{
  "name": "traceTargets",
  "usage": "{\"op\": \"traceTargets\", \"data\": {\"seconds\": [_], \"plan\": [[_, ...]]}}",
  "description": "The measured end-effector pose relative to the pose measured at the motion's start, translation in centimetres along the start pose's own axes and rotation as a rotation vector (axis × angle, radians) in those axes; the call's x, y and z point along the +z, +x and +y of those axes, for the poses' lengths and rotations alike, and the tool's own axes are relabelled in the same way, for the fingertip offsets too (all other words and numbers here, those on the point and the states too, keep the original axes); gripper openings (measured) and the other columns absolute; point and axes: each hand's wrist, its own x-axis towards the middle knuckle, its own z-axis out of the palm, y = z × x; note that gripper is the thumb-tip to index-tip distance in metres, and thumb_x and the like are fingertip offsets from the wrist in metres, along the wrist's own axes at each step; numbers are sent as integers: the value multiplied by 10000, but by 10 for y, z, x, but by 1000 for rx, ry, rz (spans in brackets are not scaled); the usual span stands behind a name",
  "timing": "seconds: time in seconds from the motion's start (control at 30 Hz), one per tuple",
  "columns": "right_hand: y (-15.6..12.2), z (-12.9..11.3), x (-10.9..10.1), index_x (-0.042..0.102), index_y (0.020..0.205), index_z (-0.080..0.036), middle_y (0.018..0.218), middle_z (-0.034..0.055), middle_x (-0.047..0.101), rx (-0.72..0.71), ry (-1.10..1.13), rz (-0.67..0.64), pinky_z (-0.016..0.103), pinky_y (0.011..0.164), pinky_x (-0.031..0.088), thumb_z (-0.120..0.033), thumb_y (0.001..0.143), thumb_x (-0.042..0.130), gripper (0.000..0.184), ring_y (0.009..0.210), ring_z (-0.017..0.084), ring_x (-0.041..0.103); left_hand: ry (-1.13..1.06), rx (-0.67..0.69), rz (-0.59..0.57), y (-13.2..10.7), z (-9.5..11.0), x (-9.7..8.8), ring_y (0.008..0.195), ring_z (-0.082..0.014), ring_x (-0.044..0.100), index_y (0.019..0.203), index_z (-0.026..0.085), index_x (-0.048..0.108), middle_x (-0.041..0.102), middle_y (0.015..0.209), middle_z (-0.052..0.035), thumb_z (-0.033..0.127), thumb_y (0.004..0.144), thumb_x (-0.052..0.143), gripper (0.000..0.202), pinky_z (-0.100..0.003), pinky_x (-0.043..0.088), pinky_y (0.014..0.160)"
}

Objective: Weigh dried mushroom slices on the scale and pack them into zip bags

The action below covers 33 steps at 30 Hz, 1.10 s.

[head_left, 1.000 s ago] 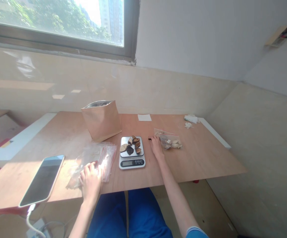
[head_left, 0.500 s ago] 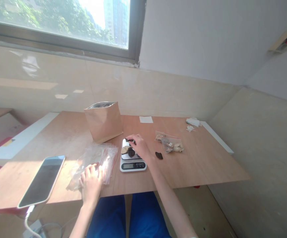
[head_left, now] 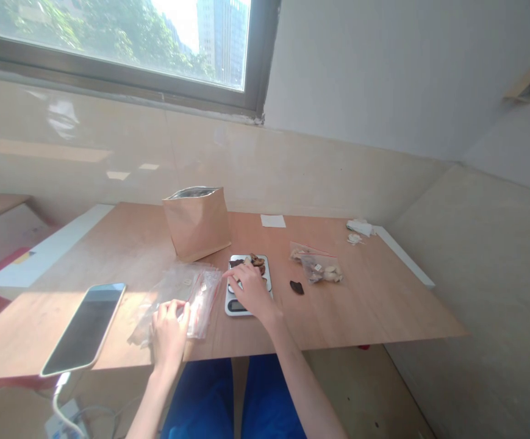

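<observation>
A white digital kitchen scale (head_left: 238, 307) stands near the front of the table. Slices that look like dried mushroom or root (head_left: 257, 262), dark and brown, lie on its plate. My right hand (head_left: 252, 292) hovers over the scale and covers part of its plate and display. Its fingers are apart and point left, the tips near the edge of the clear zip bags. My left hand (head_left: 169, 326) rests on this pile of clear zip bags (head_left: 205, 299), fingers loosely bent and apart. One dark slice (head_left: 296, 287) lies on the wood right of the scale.
Behind the bags stands an open brown paper pouch (head_left: 198, 225). Filled zip bags (head_left: 322, 270) lie to the right. A phone (head_left: 86, 329) on a white cable lies at the left. White paper (head_left: 272, 221) and scraps (head_left: 360, 227) sit toward the back.
My right hand has come away from the back of the scale plate, moving nearer and left toward the zip bags; the slices behind it now show. My left hand stays on the bags.
</observation>
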Motion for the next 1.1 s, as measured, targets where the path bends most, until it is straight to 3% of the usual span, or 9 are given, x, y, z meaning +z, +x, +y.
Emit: {"op": "traceTargets", "data": {"seconds": [0.13, 0.23, 0.33, 0.43, 0.63, 0.83, 0.97, 1.1], "plan": [[-23, -26, 31, 614, 933, -185, 927, 46, 637, 38, 278, -65, 286, 819, 433, -157, 877, 434, 191, 903, 163, 576, -200, -12, 73, 7, 9, -14, 762, -231, 526, 706, 206, 493, 578, 744, -70, 408, 794, 379, 248, -370, 432, 743], [-26, -42, 55, 542, 1089, -178, 1009, 69, 616, 211, 469, 40, 288, 749, 481, -260, 879, 453, 243, 834, 157, 601, -335, -39, 145, 0, 24, -27, 669, -196, 513, 735, 208, 491, 546, 708, -38, 469, 794, 397, 283, -337, 444, 664], [-20, -59, 67, 529, 1087, -175, 941, 53, 642, 326, 666, 121, 254, 638, 501, -344, 885, 439, 278, 730, 141, 624, -459, -55, 102, -12, 36, -33, 595, -183, 520, 781, 204, 489, 552, 691, -30, 541, 770, 415, 345, -313, 440, 561], [-16, -70, 64, 601, 993, -183, 863, 36, 674, 313, 715, 162, 249, 660, 500, -347, 897, 417, 264, 735, 149, 639, -526, -72, 116, -18, 42, -35, 653, -205, 569, 832, 199, 471, 587, 746, -59, 555, 777, 397, 368, -322, 459, 574], [-23, -68, 56, 657, 1029, -204, 1034, 46, 684, 261, 785, 190, 256, 809, 485, -278, 892, 436, 270, 977, 177, 627, -539, -13, 90, -15, 46, -40, 714, -213, 596, 824, 205, 456, 581, 752, -55, 555, 822, 339, 369, -341, 488, 649], [-26, -62, 59, 677, 946, -187, 915, 40, 711, 337, 866, 260, 257, 762, 509, -315, 857, 504, 233, 866, 178, 664, -545, 65, 16, -17, 51, -42, 698, -196, 599, 900, 200, 481, 589, 761, -45, 482, 856, 340, 318, -320, 486, 621], [-25, -54, 56, 672, 872, -165, 824, 45, 715, 370, 854, 273, 251, 701, 521, -325, 822, 545, 210, 773, 177, 676, -529, 189, -37, -16, 50, -45, 585, -156, 549, 762, 217, 468, 528, 645, 4, 413, 859, 341, 253, -269, 442, 549], [-22, -25, 37, 633, 789, -153, 756, 59, 711, 470, 684, 453, 258, 641, 516, -321, 811, 536, 195, 697, 176, 664, -410, 161, 107, -8, 43, -59, 506, -119, 443, 617, 213, 411, 434, 548, 38, 358, 830, 386, 259, -235, 369, 530]]}}
